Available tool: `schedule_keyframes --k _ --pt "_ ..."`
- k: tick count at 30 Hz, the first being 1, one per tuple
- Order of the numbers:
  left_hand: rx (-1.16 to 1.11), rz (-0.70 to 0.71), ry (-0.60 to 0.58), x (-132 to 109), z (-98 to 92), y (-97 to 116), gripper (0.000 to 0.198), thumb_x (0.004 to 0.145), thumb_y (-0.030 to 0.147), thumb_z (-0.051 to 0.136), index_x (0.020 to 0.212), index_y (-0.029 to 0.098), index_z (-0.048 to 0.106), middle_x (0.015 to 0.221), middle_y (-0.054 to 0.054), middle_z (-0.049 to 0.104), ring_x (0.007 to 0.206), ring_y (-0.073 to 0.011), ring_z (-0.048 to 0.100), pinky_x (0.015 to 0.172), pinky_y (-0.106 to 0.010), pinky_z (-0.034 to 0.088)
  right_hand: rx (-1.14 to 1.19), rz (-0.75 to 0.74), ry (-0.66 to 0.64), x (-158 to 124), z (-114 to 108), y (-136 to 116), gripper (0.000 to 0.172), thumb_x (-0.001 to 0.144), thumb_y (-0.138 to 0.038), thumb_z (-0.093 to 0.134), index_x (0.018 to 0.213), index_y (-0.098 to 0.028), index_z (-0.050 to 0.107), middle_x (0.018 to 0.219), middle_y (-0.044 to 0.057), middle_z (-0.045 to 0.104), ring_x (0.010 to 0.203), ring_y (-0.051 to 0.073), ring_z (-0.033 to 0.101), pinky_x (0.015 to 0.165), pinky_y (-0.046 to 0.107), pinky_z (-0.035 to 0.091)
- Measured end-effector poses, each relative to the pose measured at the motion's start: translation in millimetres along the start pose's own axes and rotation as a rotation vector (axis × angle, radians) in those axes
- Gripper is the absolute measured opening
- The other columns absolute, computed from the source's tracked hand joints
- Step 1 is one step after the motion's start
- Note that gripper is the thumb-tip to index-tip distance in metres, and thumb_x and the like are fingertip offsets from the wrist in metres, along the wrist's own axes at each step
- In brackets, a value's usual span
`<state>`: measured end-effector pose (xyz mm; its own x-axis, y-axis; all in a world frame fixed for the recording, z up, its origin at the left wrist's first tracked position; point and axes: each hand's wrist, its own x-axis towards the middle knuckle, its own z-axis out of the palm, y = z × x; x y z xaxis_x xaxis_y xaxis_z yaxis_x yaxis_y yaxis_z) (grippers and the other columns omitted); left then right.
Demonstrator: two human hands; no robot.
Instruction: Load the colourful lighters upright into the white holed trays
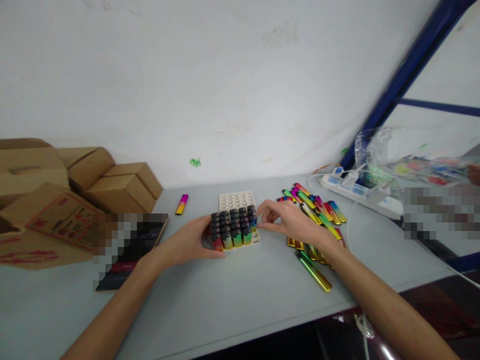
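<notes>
White tray (237, 200): left edge hidden by left hand (189, 244) (lighters (234, 227) fill front).

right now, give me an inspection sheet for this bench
surface: pale grey table, matte
job's things: white tray with holes, front rows filled with upright lighters; loose pile of lighters to its right
clutter: lone lighter, cardboard boxes, dark flat item, plastic bag
grippers: left hand against the tray's left side; right hand fingertips at its right edge, grip unclear
cables: power strip with plugs; white cable beside the pile
surroundings: white wall, blue frame
</notes>
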<state>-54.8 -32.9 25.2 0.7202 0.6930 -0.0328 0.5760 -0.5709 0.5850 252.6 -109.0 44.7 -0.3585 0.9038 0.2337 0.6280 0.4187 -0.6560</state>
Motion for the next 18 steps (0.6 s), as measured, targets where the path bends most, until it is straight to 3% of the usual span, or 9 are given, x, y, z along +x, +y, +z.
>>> schedule_keyframes --k 3,9,13,18 --pt "0.010 -0.004 -0.002 -0.3 -0.1 0.9 0.068 0.067 0.050 0.090 0.124 0.021 0.067 0.127 -0.010 0.075 0.115 -0.0339 0.070 0.100 -0.043 0.057 0.004 -0.056 0.052 -0.2 -2.4 -0.7 0.025 0.095 -0.034 0.077 0.112 -0.020 0.065 0.094 0.003 0.077 0.077 0.016 0.072 0.074 0.028 0.058" --pt "-0.003 -0.005 -0.016 -0.8 -1.6 7.2 0.063 0.070 0.048 0.088 0.122 0.019 0.067 0.126 -0.010 0.075 0.115 -0.0344 0.070 0.099 -0.043 0.057 -0.075 -0.193 0.046 0.0 1.2 -6.0 0.016 0.104 -0.029 0.063 0.114 -0.019 0.069 0.105 0.007 0.075 0.082 0.017 0.071 0.078 0.031 0.058" --pt "-0.023 -0.004 -0.025 -0.5 -1.6 6.6 0.062 0.069 0.048 0.088 0.121 0.020 0.067 0.124 -0.009 0.075 0.113 -0.0342 0.070 0.098 -0.043 0.058 -0.088 -0.167 0.066 -1.4 -6.9 -5.6 0.022 0.104 -0.038 0.063 0.114 -0.020 0.072 0.107 0.007 0.077 0.087 0.018 0.072 0.083 0.033 0.058" --pt "0.028 -0.032 -0.011 -0.8 -2.0 4.9 0.064 0.068 0.052 0.088 0.117 0.018 0.067 0.123 -0.012 0.075 0.113 -0.0352 0.069 0.100 -0.044 0.056 -0.122 -0.050 0.147 -2.6 -23.7 7.3 0.025 0.103 -0.039 0.063 0.119 -0.020 0.069 0.091 0.004 0.077 0.078 0.018 0.071 0.074 0.030 0.056"
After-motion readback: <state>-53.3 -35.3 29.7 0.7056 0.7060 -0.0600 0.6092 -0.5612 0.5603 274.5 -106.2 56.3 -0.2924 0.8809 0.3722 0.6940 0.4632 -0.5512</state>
